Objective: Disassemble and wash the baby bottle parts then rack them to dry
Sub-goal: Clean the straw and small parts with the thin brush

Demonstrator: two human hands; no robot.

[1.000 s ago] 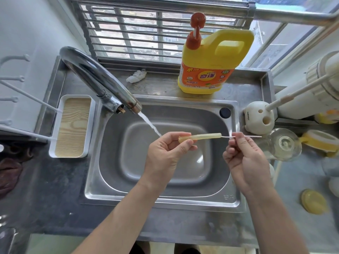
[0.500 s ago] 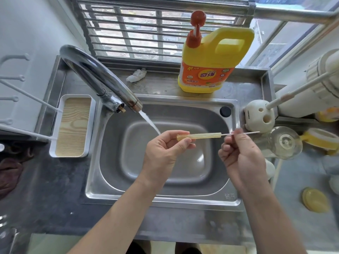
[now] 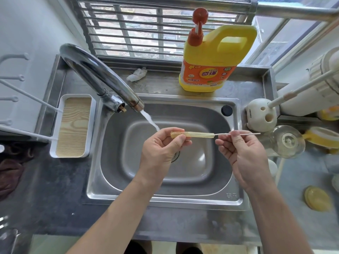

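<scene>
Over the steel sink [image 3: 231, 180] my left hand [image 3: 161, 151] pinches one end of a translucent yellowish bottle straw [image 3: 198, 134], held level. My right hand [image 3: 242, 153] pinches a thin white brush stick [image 3: 244, 133] whose tip goes into the straw's right end. Water runs from the curved tap [image 3: 102, 77] and falls just left of the straw. A clear bottle [image 3: 286, 142] lies on its side on the counter at the right, with yellow bottle parts [image 3: 321, 136] beside it and a yellow lid [image 3: 318, 197] nearer me.
A yellow detergent jug [image 3: 216, 57] with a red pump stands behind the sink. A white tray with a wood-look base [image 3: 73, 125] and white rack pegs [image 3: 27, 99] are at the left. A white brush holder [image 3: 260, 116] sits at the sink's right corner. A dark cloth [image 3: 9, 173] lies far left.
The stick has slid slightly to the right, out of the straw. Both hands stay over the sink and the water keeps running.
</scene>
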